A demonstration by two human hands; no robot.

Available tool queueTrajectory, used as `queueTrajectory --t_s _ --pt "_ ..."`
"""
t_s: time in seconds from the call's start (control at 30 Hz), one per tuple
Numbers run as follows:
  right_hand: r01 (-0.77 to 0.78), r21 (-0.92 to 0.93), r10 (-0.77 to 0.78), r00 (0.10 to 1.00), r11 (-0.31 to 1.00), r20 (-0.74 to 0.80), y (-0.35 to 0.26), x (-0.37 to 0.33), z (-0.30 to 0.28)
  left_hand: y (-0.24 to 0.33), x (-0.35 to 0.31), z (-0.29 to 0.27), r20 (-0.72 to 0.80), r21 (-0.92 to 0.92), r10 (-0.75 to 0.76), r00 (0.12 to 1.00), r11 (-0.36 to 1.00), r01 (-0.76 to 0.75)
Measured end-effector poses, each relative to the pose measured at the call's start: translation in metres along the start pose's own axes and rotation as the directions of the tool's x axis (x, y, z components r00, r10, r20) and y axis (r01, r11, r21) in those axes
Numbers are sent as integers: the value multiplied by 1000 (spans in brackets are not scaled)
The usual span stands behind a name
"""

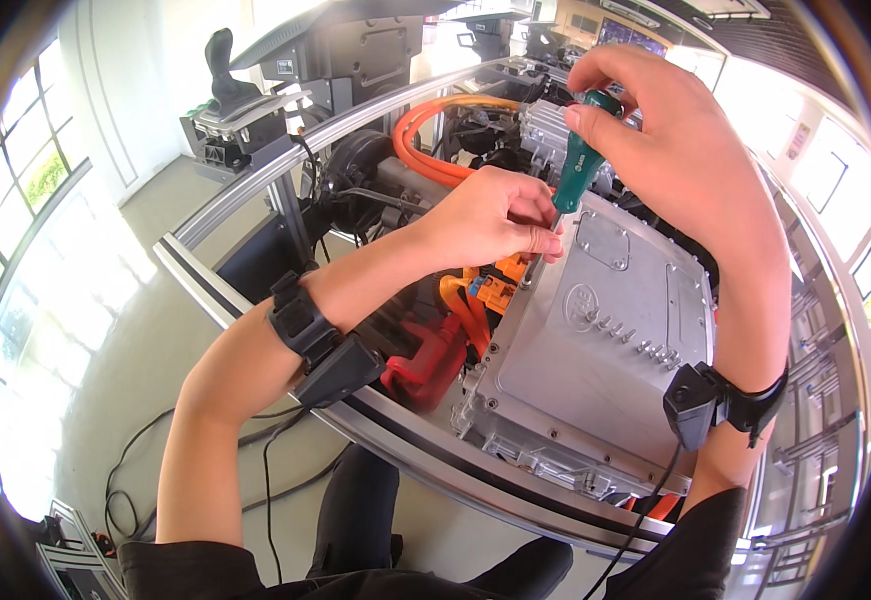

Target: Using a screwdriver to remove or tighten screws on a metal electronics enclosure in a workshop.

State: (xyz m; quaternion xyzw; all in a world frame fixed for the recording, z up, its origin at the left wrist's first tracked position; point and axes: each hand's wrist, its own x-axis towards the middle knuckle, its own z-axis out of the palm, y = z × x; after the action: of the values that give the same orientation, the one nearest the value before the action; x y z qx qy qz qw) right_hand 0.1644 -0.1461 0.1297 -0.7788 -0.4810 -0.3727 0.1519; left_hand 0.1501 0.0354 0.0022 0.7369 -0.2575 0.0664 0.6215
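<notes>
My right hand (645,110) is closed round the top of a screwdriver (577,172) with a green handle. The tool stands tilted, its shaft pointing down to the left edge of a silver metal housing (605,360). My left hand (505,218) pinches at the shaft just below the handle, thumb and fingers closed on it. The tip meets the housing's edge near orange connectors (495,292); the fastener under it is too small to make out. Several short bolts or studs (645,345) line the lid.
An aluminium frame (255,185) surrounds the machinery. Thick orange cables (410,135) loop behind my left hand. A red part (425,365) sits left of the housing. A gear-lever unit (230,100) stands at the far left. Black cables (135,490) trail on the floor and from my wrist devices.
</notes>
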Motion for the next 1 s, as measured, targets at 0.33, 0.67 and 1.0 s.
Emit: queueTrajectory --t_s 0.33,0.67,1.0 --pt "-16 36 15 1000 999 8 4 6 4 1 0 -3 -4 129 -23 1000 991 24" --pt "109 70 -108 994 992 -20 9 5 9 3 -2 -1 84 -97 -84 993 991 92" --pt "-352 -122 364 927 928 95 -12 11 -4 9 -3 2 33 120 -37 999 992 33"
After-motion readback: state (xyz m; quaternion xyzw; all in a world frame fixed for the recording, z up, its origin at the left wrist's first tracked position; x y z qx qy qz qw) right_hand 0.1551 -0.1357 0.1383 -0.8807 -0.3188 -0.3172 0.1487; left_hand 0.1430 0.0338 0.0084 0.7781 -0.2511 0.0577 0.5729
